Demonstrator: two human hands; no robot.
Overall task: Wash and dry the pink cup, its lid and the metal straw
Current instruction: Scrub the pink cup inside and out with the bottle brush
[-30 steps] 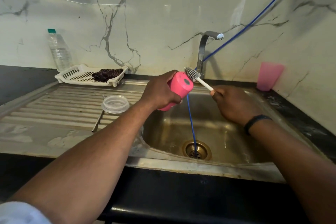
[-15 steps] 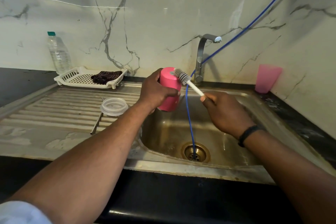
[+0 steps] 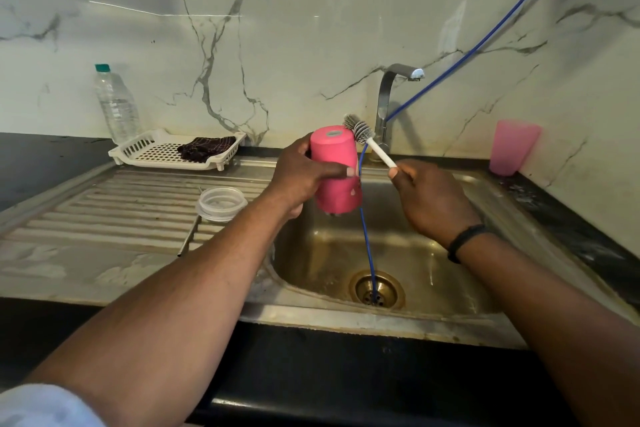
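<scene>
Steel sink (image 3: pixel 346 253) below marble wall, my left hand (image 3: pixel 301 177) gripping inverted pink cup (image 3: pixel 335 170), my right hand (image 3: pixel 426 198) pinching bottle brush (image 3: pixel 367 139), bristles against cup base

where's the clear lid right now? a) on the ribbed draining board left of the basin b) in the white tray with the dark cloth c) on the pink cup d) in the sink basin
a: the clear lid sits on the ribbed draining board, left of the basin, while the left hand holds the pink cup upside down over the sink.
</scene>
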